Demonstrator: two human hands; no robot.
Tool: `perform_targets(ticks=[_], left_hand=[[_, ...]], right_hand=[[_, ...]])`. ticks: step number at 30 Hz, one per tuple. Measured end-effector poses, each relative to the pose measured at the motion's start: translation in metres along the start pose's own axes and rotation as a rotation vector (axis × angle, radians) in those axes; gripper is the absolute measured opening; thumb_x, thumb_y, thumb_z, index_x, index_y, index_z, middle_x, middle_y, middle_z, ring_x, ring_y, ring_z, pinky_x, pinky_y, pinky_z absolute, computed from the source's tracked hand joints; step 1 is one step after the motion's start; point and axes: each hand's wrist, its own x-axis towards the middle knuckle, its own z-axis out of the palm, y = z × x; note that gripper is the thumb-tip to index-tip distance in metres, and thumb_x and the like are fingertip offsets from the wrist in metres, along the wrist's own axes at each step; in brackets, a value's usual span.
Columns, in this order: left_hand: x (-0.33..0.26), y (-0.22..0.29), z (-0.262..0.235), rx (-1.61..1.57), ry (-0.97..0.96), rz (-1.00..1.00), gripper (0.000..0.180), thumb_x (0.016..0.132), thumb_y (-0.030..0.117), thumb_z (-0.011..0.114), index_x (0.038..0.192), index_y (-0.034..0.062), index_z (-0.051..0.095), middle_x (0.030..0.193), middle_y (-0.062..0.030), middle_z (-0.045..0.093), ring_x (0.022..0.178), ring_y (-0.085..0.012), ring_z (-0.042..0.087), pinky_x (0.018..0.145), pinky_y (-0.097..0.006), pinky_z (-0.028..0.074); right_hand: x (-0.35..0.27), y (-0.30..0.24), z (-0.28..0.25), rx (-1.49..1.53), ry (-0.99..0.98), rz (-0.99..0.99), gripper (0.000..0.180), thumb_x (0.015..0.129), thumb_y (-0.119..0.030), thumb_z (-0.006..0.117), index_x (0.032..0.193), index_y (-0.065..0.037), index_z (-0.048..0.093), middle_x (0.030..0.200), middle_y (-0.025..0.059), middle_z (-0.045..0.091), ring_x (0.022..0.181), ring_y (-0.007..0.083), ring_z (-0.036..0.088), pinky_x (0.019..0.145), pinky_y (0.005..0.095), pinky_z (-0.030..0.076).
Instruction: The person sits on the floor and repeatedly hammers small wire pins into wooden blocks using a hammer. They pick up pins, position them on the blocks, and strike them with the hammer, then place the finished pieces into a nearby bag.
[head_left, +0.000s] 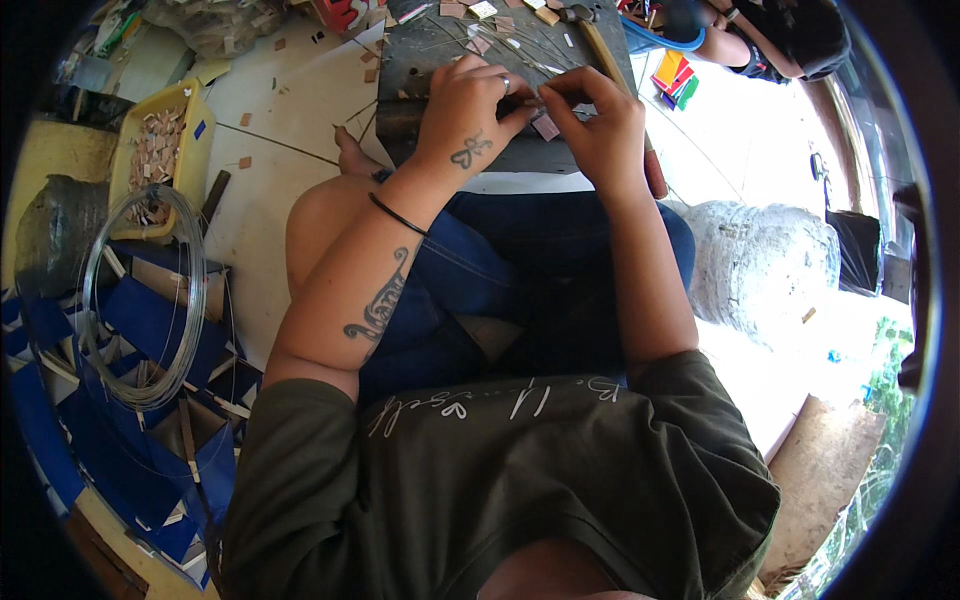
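Note:
Above the near part of a dark worktop [400, 125], my left hand [465, 110] and my right hand [608, 125] meet, fingertips almost touching. Both are closed in a pinch. What lies between the fingertips is thin and small, and I cannot make it out. Just below the fingertips shows a small pinkish-brown square piece [546, 127]; whether it hangs from my fingers or rests on the worktop is unclear. Beyond my hands, thin wires [510, 45] and several small square pieces [480, 10] are strewn. A hammer [603, 52] lies along the right side, its handle partly behind my right hand.
On the left stand a yellow basin [187, 160] of small brown pieces, a coil of wire [198, 290] and blue boxes [150, 315]. A bulky wrapped bundle [755, 265] is at the right. At upper right, another person's arm [735, 50] shows beside a blue basin [640, 35].

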Motion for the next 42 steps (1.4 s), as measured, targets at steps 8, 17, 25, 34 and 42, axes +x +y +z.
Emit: perform_targets(ticks=[8, 17, 25, 34, 42], left_hand=[[-0.001, 0.0, 0.004, -0.045, 0.023, 0.019, 0.019, 0.07, 0.024, 0.075, 0.081, 0.0095, 0.07, 0.081, -0.0025, 0.066, 0.085, -0.0256, 0.059, 0.082, -0.039, 0.042], [-0.001, -0.002, -0.005, 0.061, 0.05, 0.062, 0.021, 0.072, 0.02, 0.078, 0.088, 0.009, 0.07, 0.087, -0.0056, 0.067, 0.094, -0.0249, 0.059, 0.089, -0.041, 0.042], [-0.003, 0.003, -0.006, -0.08, 0.019, -0.002, 0.016, 0.074, 0.012, 0.076, 0.084, 0.0067, 0.066, 0.083, -0.0069, 0.067, 0.085, -0.0259, 0.062, 0.079, -0.037, 0.047], [-0.004, 0.0, -0.007, -0.128, 0.015, -0.037, 0.018, 0.072, 0.01, 0.078, 0.085, 0.0031, 0.067, 0.081, -0.013, 0.066, 0.079, -0.0289, 0.065, 0.073, -0.037, 0.051], [-0.004, 0.0, -0.006, -0.094, 0.027, -0.047, 0.017, 0.072, 0.013, 0.077, 0.084, 0.0054, 0.068, 0.08, -0.0102, 0.067, 0.079, -0.029, 0.064, 0.074, -0.039, 0.048]], right_hand=[[0.003, -0.001, -0.001, 0.011, -0.096, 0.04, 0.012, 0.079, -0.011, 0.071, 0.086, -0.002, 0.067, 0.079, 0.0123, 0.069, 0.071, 0.0245, 0.069, 0.068, 0.0323, 0.053], [-0.001, 0.023, 0.001, 0.318, 0.153, 0.234, 0.013, 0.081, -0.01, 0.074, 0.088, -0.001, 0.069, 0.078, 0.0059, 0.07, 0.073, 0.0111, 0.067, 0.068, 0.0248, 0.051], [-0.006, 0.023, 0.001, 0.342, 0.105, 0.281, 0.012, 0.083, -0.008, 0.073, 0.091, -0.001, 0.068, 0.083, 0.0043, 0.07, 0.078, 0.0097, 0.066, 0.072, 0.0233, 0.051], [-0.006, 0.005, 0.003, 0.206, 0.005, 0.192, 0.011, 0.084, -0.006, 0.072, 0.093, 0.0, 0.068, 0.087, 0.004, 0.071, 0.082, 0.009, 0.066, 0.077, 0.0229, 0.051], [-0.003, -0.001, 0.006, 0.113, 0.044, 0.068, 0.01, 0.081, -0.009, 0.072, 0.087, -0.002, 0.069, 0.078, 0.0097, 0.07, 0.072, 0.0159, 0.069, 0.066, 0.027, 0.052]])
